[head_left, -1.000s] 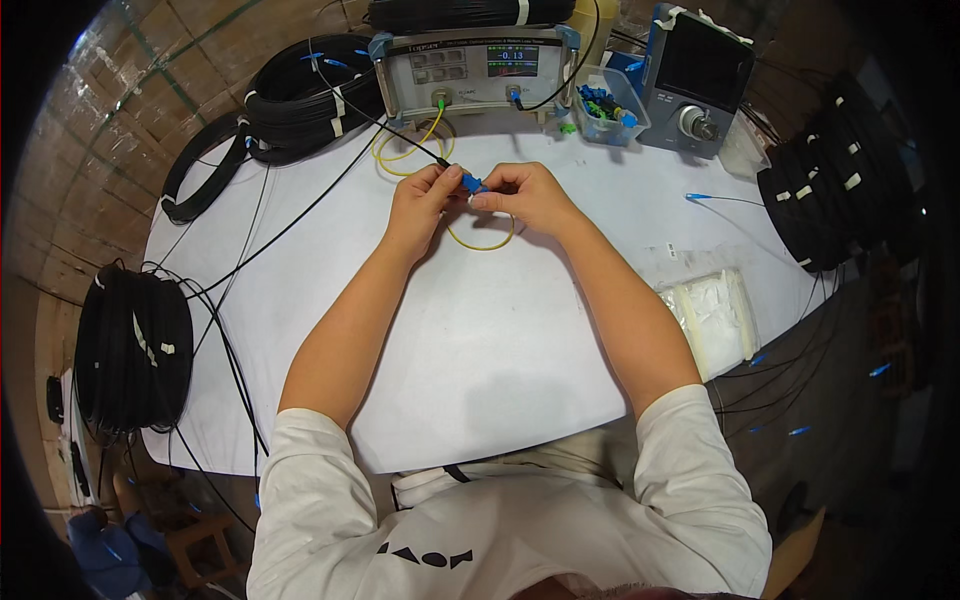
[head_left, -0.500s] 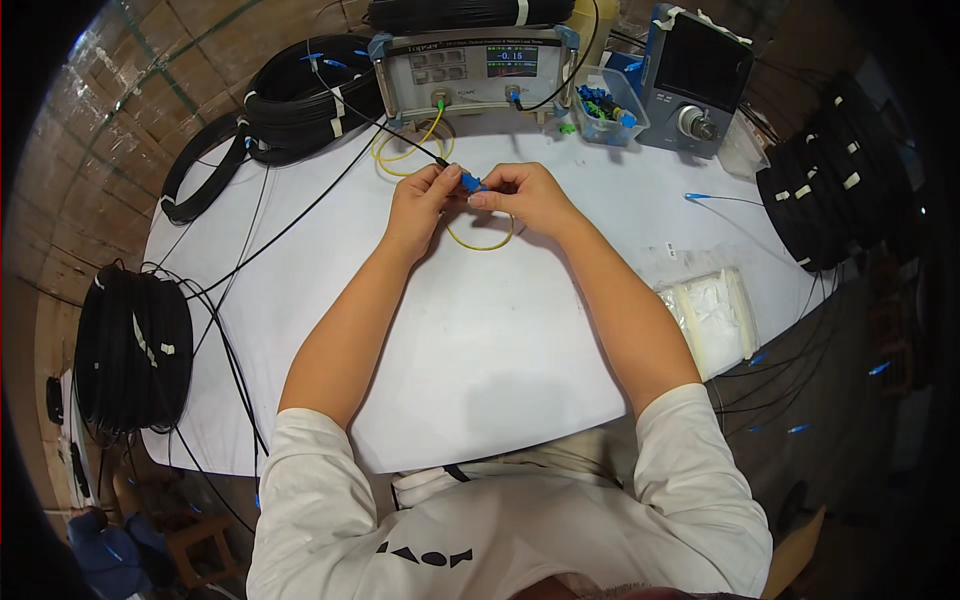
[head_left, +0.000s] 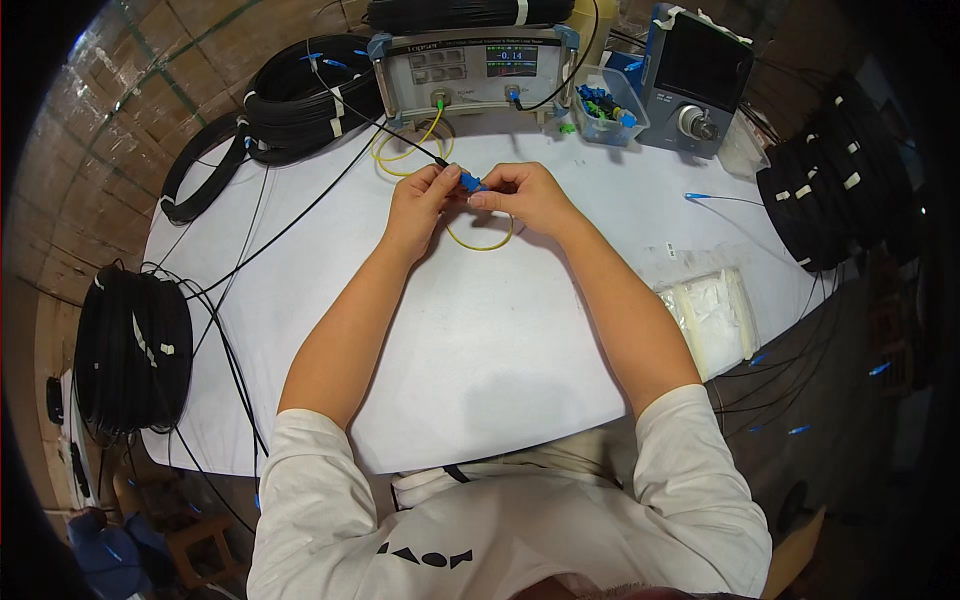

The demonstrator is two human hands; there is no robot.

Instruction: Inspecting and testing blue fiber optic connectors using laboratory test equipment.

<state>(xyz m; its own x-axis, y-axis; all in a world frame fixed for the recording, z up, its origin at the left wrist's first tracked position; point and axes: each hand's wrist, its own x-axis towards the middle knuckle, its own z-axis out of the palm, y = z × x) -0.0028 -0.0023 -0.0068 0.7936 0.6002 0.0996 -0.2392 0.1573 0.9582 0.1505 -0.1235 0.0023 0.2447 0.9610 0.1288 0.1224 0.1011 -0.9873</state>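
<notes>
Head view: white matte table (head_left: 480, 340), rounded edge, over a brown tiled floor (head_left: 90, 130). Glossy black cable coils at left (head_left: 135, 360), far left (head_left: 300, 95) and right (head_left: 835, 195). Grey boxy meter (head_left: 470, 70) at the far edge, yellow cable (head_left: 480, 243) looping from it. Clear bag (head_left: 712, 318) lies at right. Left hand (head_left: 420, 205) and right hand (head_left: 525, 195) meet near the meter, fingertips pinched narrow on a small blue connector (head_left: 470, 184). Its long axis seems to run left-right; hard to tell at this size.
</notes>
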